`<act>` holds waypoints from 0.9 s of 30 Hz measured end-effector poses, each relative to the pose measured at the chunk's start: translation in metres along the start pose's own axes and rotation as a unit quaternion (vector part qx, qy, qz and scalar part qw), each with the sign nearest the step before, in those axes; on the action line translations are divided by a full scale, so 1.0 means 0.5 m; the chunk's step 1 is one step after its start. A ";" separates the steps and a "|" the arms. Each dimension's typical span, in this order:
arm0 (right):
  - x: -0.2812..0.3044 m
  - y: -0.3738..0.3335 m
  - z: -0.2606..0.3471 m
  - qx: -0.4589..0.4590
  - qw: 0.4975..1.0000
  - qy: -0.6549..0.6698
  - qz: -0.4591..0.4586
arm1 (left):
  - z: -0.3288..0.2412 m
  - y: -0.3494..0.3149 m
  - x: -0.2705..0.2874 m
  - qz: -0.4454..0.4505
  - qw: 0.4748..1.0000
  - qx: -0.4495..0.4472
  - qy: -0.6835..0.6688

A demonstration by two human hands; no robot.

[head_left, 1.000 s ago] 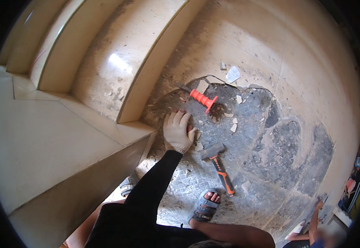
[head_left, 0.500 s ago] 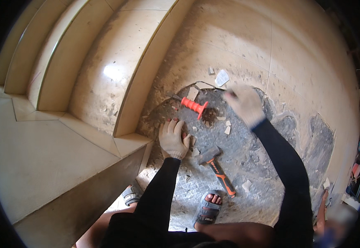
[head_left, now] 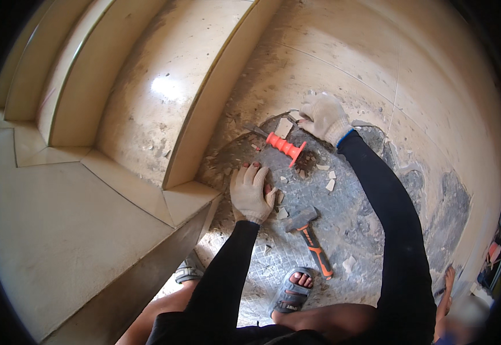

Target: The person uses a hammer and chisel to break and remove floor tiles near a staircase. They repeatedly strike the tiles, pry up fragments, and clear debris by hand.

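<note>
Clock directions are taken from your left hand, with twelve at the top of the view. Your left hand [head_left: 250, 192] is gloved and set down on the rubble-strewn floor, fingers extended and slightly parted; no object is seen in its grasp. Your right hand [head_left: 324, 118], also gloved, is between one and two o'clock at the broken tile edge, fingers partly bent and reaching low. Its palm is hidden, so whether it has hold of a fragment is not determinable.

The chisel [head_left: 283, 144], with its red guarded handle, lies loose at one o'clock, blade toward the stair riser [head_left: 219, 86] at eleven. A cream shard [head_left: 283, 127] lies just beyond its handle. The hammer [head_left: 311, 241] rests at four o'clock, untouched, short of your sandalled foot [head_left: 294, 290] at five.

Progress, as judged: tile is off across the grey bed [head_left: 351, 215], which runs out to three o'clock. Left lying on it are loose chips [head_left: 330, 184] at three, with grit around them. Beyond the jagged edge, the floor tiles [head_left: 371, 63] at one o'clock remain laid, dusty and jointed.
</note>
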State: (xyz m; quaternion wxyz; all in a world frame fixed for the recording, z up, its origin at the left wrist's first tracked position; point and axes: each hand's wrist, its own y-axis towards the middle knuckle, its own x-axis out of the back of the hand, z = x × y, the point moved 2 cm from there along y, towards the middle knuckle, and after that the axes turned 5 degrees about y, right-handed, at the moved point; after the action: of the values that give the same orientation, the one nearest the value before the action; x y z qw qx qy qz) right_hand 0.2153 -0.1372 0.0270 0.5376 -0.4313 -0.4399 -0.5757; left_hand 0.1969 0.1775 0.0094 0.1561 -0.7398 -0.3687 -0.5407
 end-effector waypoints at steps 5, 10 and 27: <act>-0.019 -0.016 0.022 -0.024 0.998 0.030 -0.044 | -0.001 0.003 -0.001 -0.006 1.000 -0.004 0.010; -0.038 -0.021 0.046 -0.103 0.986 0.102 -0.079 | -0.002 0.003 -0.001 0.000 1.000 -0.003 0.002; -0.023 -0.024 0.059 -0.098 0.991 0.093 0.025 | -0.004 -0.001 -0.002 -0.023 1.000 -0.009 0.001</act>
State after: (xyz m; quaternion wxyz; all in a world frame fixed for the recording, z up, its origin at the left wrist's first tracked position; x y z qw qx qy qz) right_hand 0.2044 -0.1051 0.0223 0.5460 -0.4373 -0.3185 -0.6397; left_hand 0.1950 0.1760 0.0095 0.1374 -0.7319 -0.3808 -0.5481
